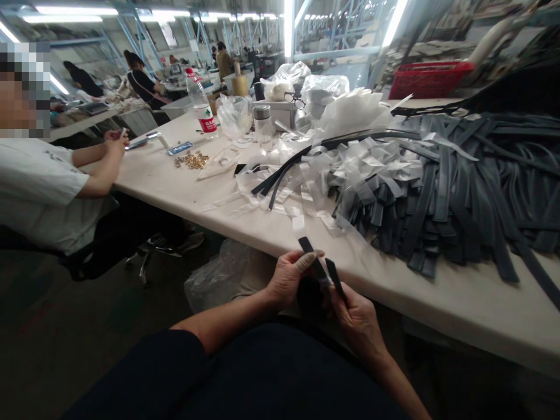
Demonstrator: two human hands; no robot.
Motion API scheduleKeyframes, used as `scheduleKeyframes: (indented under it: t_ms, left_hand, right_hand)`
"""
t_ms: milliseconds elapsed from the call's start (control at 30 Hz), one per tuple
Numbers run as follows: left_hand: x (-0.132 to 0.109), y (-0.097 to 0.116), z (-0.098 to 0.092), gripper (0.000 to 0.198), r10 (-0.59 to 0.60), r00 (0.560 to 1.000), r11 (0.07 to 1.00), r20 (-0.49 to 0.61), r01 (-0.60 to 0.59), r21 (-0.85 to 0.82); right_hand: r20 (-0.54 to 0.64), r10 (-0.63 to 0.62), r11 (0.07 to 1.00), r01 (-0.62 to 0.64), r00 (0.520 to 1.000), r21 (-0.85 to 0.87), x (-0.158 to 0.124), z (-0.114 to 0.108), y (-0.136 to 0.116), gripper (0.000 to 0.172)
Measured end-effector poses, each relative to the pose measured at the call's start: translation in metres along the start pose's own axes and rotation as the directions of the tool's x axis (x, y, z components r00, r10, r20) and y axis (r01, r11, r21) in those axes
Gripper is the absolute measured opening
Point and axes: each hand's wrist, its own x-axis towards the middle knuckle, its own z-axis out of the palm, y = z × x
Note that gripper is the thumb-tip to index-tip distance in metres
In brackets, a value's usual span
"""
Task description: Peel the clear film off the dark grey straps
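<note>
My left hand (291,277) is closed on a dark strap (311,254) whose end sticks up past my thumb, which wears a pale finger cover. My right hand (356,318) is closed on a second dark strap end (336,279) right beside it. Both hands sit low over my lap, just in front of the white table edge (394,291). A large heap of dark grey straps (459,198) lies on the table to the right, with clear plastic wrappers (363,160) scattered over its left side.
A co-worker in a white shirt (39,192) sits at the left, hands on a phone. On the table are a water bottle (199,105), a glass jar (263,125), small gold fittings (192,160), plastic bags (284,81) and a red basket (429,79). Other people work far behind.
</note>
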Motion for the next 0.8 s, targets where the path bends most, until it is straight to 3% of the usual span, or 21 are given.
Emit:
scheduleKeyframes:
  t_ms: [200, 367, 567, 700, 800]
  left_hand:
    - [-0.003, -0.003, 0.001, 0.043, -0.181, 0.98, 0.981, 0.082, 0.174, 0.081]
    - [0.006, 0.008, 0.002, 0.043, -0.002, 1.0, 0.998, -0.007, 0.001, -0.067]
    - [-0.002, 0.004, 0.004, 0.039, -0.16, 0.985, 0.987, 0.065, 0.162, -0.019]
    - [0.005, 0.012, 0.004, 0.045, -0.027, 1.0, 0.994, 0.011, 0.028, -0.104]
    - [0.004, 0.01, 0.003, 0.042, -0.039, 0.999, 0.996, 0.011, 0.04, -0.086]
  right_hand:
    - [-0.027, 0.009, 1.0, -0.01, 1.0, -0.017, -0.001, 0.0, 0.004, 0.047]
    - [0.0, 0.027, 1.0, -0.027, 1.0, -0.002, -0.003, 0.0, 0.004, 0.047]
    - [-0.025, 0.016, 1.0, -0.016, 1.0, -0.024, -0.003, 0.001, 0.003, 0.047]
    - [-0.014, 0.022, 1.0, -0.022, 1.0, -0.017, -0.004, 0.0, 0.003, 0.048]
    - [-0.009, 0.021, 1.0, -0.021, 1.0, -0.023, -0.002, 0.0, 0.003, 0.047]
